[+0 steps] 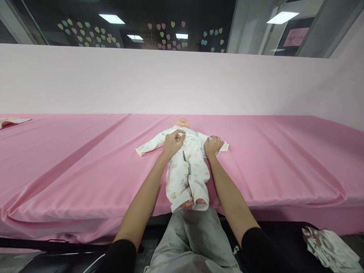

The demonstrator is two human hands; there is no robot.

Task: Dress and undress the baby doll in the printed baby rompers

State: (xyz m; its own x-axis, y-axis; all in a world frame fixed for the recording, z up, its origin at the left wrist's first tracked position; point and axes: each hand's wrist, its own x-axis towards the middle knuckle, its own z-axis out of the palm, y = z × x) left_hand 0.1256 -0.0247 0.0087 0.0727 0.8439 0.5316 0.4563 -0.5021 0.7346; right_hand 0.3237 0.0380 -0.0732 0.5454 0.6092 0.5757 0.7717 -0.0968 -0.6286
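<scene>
A baby doll (pixel 182 122) lies on its back, head toward the wall, in white long-sleeved clothes (pixel 178 170) printed with small bears. My left hand (pixel 173 144) is at the chest, thumb and forefinger pinched at the front of the white top. My right hand (pixel 214 145) closes around the sleeve on the doll's right-hand side in view; what lies under the fingers is hidden. The other sleeve (pixel 152 146) stretches out flat to the left. Below the waist the pants hang toward me, and the doll's feet (pixel 200 201) show at the cuffs.
Pink cloth (pixel 85 163) covers the wide table, with folds along its front edge. A low white wall (pixel 170 81) stands behind, under a dark window with heart stickers. A crumpled patterned cloth (pixel 331 248) lies on a black chair at lower right. Another cloth (pixel 13 121) lies far left.
</scene>
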